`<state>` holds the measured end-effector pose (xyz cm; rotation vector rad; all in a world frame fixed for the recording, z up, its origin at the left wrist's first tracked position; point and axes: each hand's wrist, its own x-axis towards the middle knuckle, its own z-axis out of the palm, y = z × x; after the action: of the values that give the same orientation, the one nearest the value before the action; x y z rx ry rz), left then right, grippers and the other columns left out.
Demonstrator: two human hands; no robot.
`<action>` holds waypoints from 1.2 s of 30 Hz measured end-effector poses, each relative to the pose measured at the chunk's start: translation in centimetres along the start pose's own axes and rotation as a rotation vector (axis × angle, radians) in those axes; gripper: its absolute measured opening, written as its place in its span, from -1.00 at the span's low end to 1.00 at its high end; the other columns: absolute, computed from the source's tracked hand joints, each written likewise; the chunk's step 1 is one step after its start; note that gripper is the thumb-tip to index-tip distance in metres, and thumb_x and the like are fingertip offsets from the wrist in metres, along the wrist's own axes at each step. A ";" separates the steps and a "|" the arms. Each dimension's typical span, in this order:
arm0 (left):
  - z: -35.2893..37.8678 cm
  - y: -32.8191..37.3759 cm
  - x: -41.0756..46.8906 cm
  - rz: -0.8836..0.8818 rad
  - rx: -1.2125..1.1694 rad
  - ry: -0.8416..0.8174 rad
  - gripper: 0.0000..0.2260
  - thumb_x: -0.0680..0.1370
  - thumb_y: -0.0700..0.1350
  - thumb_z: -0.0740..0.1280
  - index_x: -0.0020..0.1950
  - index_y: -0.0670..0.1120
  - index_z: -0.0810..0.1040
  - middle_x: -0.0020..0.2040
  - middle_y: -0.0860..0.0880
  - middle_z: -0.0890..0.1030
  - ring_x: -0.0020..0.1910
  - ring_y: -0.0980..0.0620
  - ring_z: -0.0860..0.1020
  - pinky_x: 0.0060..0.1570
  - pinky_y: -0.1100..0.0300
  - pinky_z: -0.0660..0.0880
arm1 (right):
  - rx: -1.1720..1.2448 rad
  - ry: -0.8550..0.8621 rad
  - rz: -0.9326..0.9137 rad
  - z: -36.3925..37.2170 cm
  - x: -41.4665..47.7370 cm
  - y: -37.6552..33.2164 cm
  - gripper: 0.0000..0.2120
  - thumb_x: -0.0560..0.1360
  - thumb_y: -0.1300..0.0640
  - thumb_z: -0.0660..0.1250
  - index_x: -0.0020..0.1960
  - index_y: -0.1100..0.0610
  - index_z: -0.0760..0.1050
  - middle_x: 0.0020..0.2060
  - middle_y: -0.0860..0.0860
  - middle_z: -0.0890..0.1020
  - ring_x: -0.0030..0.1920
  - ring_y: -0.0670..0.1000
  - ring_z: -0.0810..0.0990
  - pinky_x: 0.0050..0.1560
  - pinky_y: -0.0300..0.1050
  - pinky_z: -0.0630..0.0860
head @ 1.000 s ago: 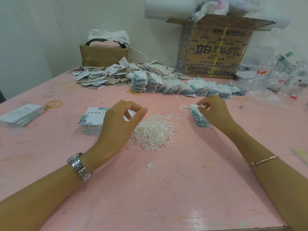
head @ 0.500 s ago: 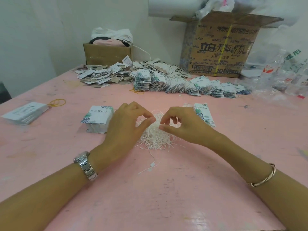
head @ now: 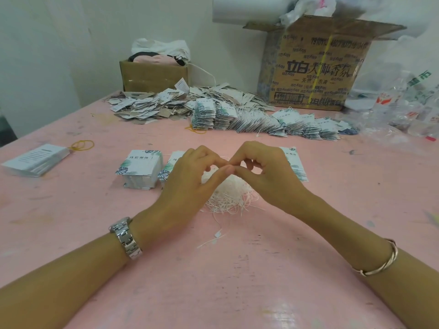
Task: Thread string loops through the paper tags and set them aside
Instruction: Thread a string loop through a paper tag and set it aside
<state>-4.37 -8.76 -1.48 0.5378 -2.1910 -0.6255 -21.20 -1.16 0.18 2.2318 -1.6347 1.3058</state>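
Note:
My left hand [head: 190, 179] and my right hand [head: 266, 172] meet fingertip to fingertip just above a tangled heap of white string loops [head: 232, 198] on the pink table [head: 213, 281]. Each thumb and forefinger pinches a thin white string, which barely shows between them. A neat stack of leaf-printed paper tags [head: 142, 169] lies left of my left hand. A second stack [head: 169, 167] is partly hidden behind that hand. A few more tags [head: 294, 165] lie fanned out beside my right hand. Threaded tags [head: 273, 124] form a long row at the back.
A loose pile of tags [head: 147, 108] lies at the back left before a small cardboard box [head: 154, 77]. A large printed carton [head: 316, 67] and plastic bags [head: 403, 110] stand at the back right. White cards [head: 35, 160] and yellow rubber bands [head: 82, 145] lie far left. One stray string [head: 218, 233] lies near me.
My right hand left the tags on the right and came in over the string heap. Both hands then closed together until their fingertips met.

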 end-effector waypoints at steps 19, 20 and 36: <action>-0.7 -0.7 0.4 -0.087 -0.107 0.047 -0.85 0.57 0.04 0.32 -0.08 0.04 0.66 -0.07 0.12 0.59 -0.07 0.09 0.49 -0.04 0.45 0.29 | 0.370 0.624 0.368 -3.0 1.1 1.8 -0.84 0.49 0.31 0.32 -0.16 0.08 0.44 -0.24 0.14 0.55 -0.27 -0.04 0.48 -0.22 -0.19 0.42; -0.7 -0.8 0.4 -0.086 -0.105 0.047 -0.85 0.58 0.03 0.32 -0.08 0.04 0.66 -0.07 0.13 0.59 -0.07 0.10 0.49 -0.04 0.44 0.29 | 0.373 0.650 0.395 -3.1 1.1 2.1 -0.83 0.49 0.32 0.31 -0.17 0.08 0.43 -0.24 0.14 0.55 -0.28 -0.05 0.45 -0.23 -0.20 0.40; -0.6 -1.2 0.4 -0.053 -0.164 0.134 -0.70 0.61 0.10 0.19 -0.19 0.07 0.62 -0.16 0.06 0.60 -0.07 0.10 0.54 -0.02 0.36 0.36 | -0.192 -0.280 0.820 -2.2 0.2 4.1 -0.90 0.45 0.15 0.45 -0.08 0.09 0.55 -0.22 -0.09 0.52 -0.20 -0.06 0.49 -0.20 -0.15 0.40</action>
<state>-3.95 -10.08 -1.62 0.5365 -1.9848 -0.7676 -25.75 -1.89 0.07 1.7258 -2.8148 0.8740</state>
